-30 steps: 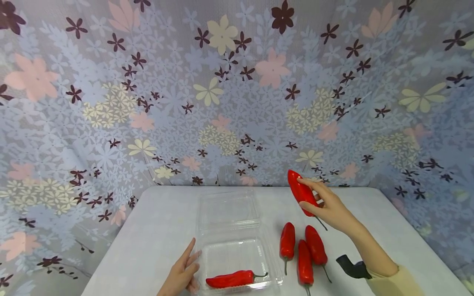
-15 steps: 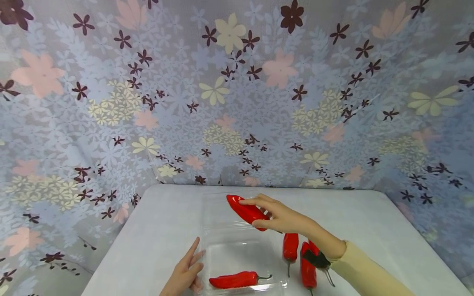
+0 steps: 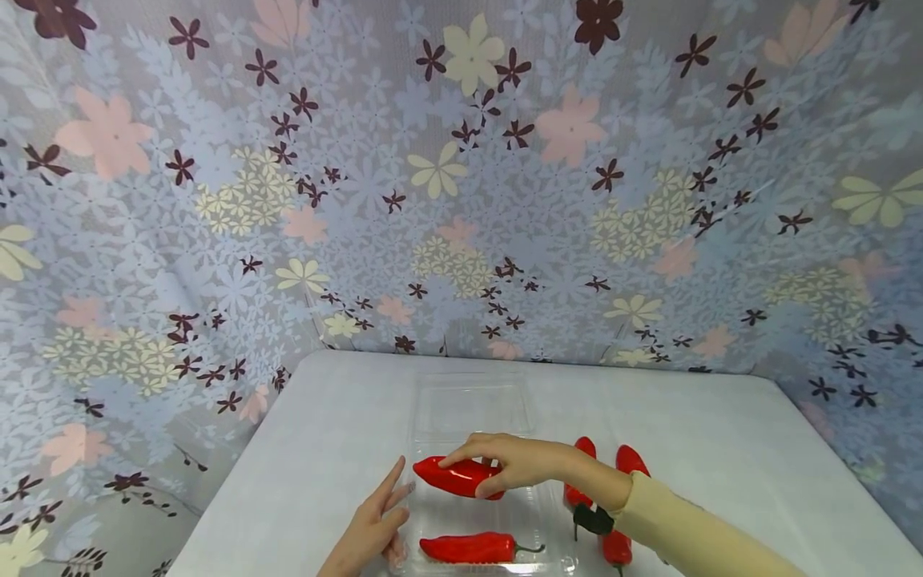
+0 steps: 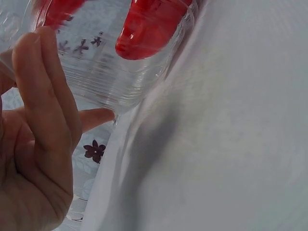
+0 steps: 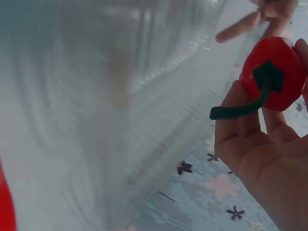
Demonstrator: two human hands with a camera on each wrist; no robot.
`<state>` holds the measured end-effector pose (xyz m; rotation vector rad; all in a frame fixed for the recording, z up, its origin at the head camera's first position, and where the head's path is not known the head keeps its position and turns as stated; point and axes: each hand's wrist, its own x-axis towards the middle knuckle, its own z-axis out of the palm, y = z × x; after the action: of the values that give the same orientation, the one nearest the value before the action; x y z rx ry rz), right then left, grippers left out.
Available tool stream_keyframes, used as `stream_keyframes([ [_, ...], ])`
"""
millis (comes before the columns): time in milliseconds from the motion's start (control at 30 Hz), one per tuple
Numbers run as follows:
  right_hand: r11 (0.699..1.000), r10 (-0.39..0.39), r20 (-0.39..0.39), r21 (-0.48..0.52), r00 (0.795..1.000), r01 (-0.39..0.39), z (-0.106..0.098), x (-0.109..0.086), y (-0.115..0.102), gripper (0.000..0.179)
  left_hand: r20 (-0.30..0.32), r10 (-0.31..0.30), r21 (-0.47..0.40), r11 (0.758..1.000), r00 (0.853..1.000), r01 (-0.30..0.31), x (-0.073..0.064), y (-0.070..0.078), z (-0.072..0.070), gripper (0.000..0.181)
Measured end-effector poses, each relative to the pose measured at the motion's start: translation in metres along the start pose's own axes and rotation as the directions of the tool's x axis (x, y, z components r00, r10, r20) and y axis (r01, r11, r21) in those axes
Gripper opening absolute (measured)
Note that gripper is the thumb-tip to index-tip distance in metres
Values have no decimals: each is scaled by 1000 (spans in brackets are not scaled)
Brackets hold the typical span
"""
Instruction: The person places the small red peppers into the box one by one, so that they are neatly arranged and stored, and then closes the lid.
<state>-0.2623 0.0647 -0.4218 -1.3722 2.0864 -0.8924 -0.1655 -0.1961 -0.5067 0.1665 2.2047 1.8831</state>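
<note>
One red chili pepper (image 3: 449,479) is above the clear plastic container (image 3: 522,514), grasped by the right hand (image 3: 510,462), its long axis crosswise and tip toward the left hand (image 3: 370,526). The left hand, fingers extended and grasping nothing, is at the container's left side; a second chili pepper (image 3: 469,548) lies inside, roughly parallel.

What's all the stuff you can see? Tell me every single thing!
Held pepper: one, red with green stem, in the right hand over the container
Boxed pepper: one, red, lying in the container
Loose peppers: three as far as I can tell, red, right of the container, partly behind the arm
Container: one, clear, open on the table
Table: one, white, under everything
Flowery cloth: grey-blue, behind the table
Dark object: one, blackish, by the right wrist
Sleeve: one, pale yellow, right arm
Hands: two, left hand beside the container
</note>
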Motion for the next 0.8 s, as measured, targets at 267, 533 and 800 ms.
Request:
stream_keyframes([
  [267, 992, 30, 127, 119, 991, -45, 19, -1, 16, 50, 38, 24, -41, 999, 999, -22, -2, -2, -2, 72],
  [533, 956, 70, 203, 266, 977, -123, 37, -5, 30, 49, 64, 30, -53, 998, 997, -27, -5, 0, -2, 73],
  [800, 961, 83, 193, 243, 978, -129, 46, -6, 31, 51, 41, 66, 8, 998, 997, -66, -4, -3, -1, 72],
])
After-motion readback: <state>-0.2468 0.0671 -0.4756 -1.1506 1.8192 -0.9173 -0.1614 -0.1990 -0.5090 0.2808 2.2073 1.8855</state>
